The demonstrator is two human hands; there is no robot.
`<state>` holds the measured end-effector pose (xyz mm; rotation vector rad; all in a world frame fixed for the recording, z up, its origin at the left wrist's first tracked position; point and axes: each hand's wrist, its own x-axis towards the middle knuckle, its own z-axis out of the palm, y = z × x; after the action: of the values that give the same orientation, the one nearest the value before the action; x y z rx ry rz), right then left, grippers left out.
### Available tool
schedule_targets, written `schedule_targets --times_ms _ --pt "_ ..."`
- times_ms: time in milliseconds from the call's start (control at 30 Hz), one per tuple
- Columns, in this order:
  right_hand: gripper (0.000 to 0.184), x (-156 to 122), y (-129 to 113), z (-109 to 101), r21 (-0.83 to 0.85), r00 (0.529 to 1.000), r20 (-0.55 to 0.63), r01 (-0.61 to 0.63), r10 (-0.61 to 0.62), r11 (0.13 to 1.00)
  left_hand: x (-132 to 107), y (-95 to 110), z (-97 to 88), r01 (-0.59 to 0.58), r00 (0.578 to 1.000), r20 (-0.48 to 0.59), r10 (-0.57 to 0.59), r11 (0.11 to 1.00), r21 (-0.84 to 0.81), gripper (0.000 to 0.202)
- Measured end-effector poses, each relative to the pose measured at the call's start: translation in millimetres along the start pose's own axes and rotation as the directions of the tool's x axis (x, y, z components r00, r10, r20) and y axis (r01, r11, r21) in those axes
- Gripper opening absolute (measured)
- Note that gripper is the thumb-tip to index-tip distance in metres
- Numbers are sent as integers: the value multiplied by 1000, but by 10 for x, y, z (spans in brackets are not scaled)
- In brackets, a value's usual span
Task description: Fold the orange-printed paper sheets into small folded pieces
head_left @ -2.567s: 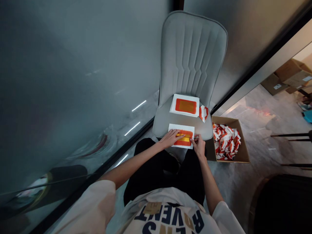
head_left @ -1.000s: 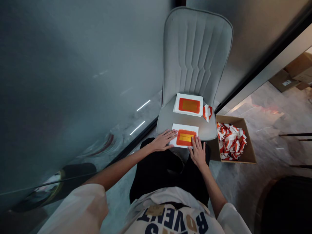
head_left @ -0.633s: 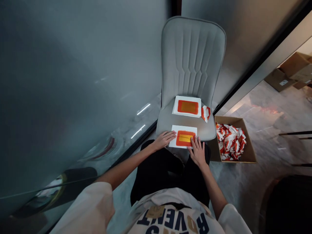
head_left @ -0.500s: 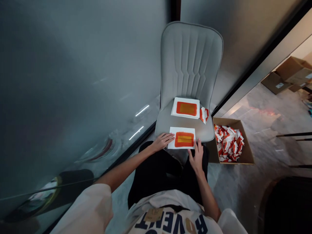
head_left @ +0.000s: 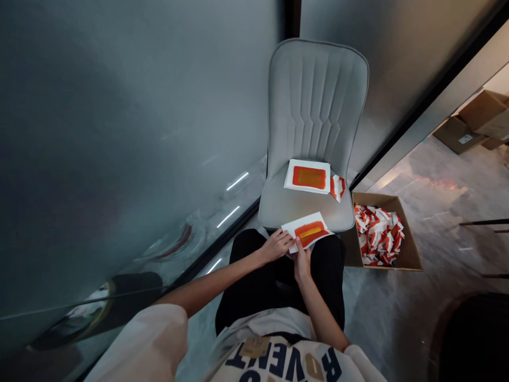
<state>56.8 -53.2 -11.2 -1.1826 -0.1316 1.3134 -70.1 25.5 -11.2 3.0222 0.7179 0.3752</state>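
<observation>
White card w/ orange-red rectangle and yellow strip [head_left: 307, 232] is off the seat, tilted, held above the lap. L hand [head_left: 276, 246] has its grip clamped on the card's left end; R hand [head_left: 302, 263] has its grip clamped on the lower edge, exact pinch partly hidden by the card. Held by the edges, prob. to keep fingers off the colour. 2nd white card [head_left: 307, 176] lies on the seat of a grey upholstered chair [head_left: 318, 101], w/ folded orange-and-white pieces [head_left: 338, 188] just beside it. More of the same fill a cardboard box [head_left: 392, 200] on the floor [head_left: 437, 297] at the person's R, handy to the seat. Shirt [head_left: 286, 363] print reads upside down: "VENT", "RO…". Cartons [head_left: 459, 135] at back, w/ white labels, unreadable.
</observation>
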Motion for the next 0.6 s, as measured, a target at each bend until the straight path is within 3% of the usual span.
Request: schedule_targets --times_ms 133,233,367,433,467,500,567,600 --pt "57 49 -13 -66 28 990 -130 52 -48 998 -8 242 4 43 999 -8 -44 998 -55 21" --pt "50 58 -76 -233 12 995 -88 48 -46 999 -25 347 -84 63 998 5 -63 982 -178 27" --pt "46 47 -279 -468 -34 999 3 54 -54 998 -79 442 -296 -8 1000 -11 3 904 -428 61" --pt "49 30 -385 -551 -54 999 40 33 -31 998 -88 483 -381 78 989 -71 -130 862 -502 56" --pt "51 16 -433 -580 -62 998 59 15 -11 998 -78 500 -409 175 957 -107 -271 828 -533 53" --pt "54 -2 -477 -599 -71 997 76 -6 11 997 -57 514 -425 289 891 -130 -436 763 -578 53" --pt "60 -45 -557 -614 -86 992 114 -45 55 995 9 531 -429 446 717 -60 -695 523 -726 64" --pt "63 -69 -595 -613 -95 988 137 -60 73 994 48 535 -421 466 667 48 -744 366 -806 70"
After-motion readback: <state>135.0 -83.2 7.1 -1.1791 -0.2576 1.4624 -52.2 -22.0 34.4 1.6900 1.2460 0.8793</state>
